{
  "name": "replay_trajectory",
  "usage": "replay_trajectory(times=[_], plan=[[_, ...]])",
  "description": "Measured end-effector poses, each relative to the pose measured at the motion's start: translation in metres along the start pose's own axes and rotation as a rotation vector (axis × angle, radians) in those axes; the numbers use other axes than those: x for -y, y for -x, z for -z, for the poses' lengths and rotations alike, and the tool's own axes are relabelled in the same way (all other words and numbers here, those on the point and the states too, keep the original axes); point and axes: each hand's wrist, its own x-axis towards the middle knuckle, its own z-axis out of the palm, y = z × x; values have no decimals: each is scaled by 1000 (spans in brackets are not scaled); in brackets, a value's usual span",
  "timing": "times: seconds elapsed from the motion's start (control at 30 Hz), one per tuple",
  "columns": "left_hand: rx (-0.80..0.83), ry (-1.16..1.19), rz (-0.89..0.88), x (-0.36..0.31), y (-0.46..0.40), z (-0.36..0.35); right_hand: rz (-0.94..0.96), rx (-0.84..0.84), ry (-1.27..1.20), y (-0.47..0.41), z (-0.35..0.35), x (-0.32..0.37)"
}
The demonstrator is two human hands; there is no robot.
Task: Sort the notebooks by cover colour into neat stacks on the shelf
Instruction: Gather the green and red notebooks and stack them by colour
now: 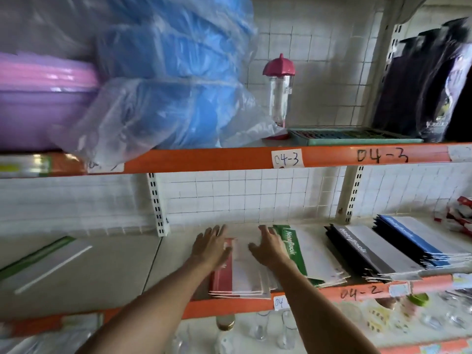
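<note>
Four notebook stacks lie on the middle shelf [178, 261]: a red stack [227, 277], a green stack [296, 251], a black stack [357, 251] and a blue stack [413, 238] at the right. My left hand [212, 245] rests flat on the left side of the red stack, fingers spread. My right hand [268, 247] lies with fingers apart on the red stack's right side, against the green stack. Neither hand grips anything. One green notebook [43, 261] lies apart at the far left of the shelf.
The upper shelf carries purple basins [43, 98], blue items in clear plastic [166, 80], a bottle with a pink cap [279, 90], a green tray [352, 136] and dark hanging clothes [429, 85]. Red-and-white packs [459, 215] sit at far right. Glassware [260, 328] stands on the shelf below.
</note>
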Motion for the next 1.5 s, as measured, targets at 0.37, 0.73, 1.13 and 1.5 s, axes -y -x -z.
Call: replay_trajectory(times=[0.37, 0.73, 1.13, 1.5], plan=[[59, -179, 221, 266, 77, 10, 192, 244, 72, 29, -168, 193], [120, -159, 434, 476, 150, 20, 292, 363, 126, 57, -296, 351], [-173, 118, 291, 485, 152, 16, 397, 362, 246, 62, -345, 393], [-228, 39, 234, 484, 147, -13, 25, 96, 385, 66, -342, 369]])
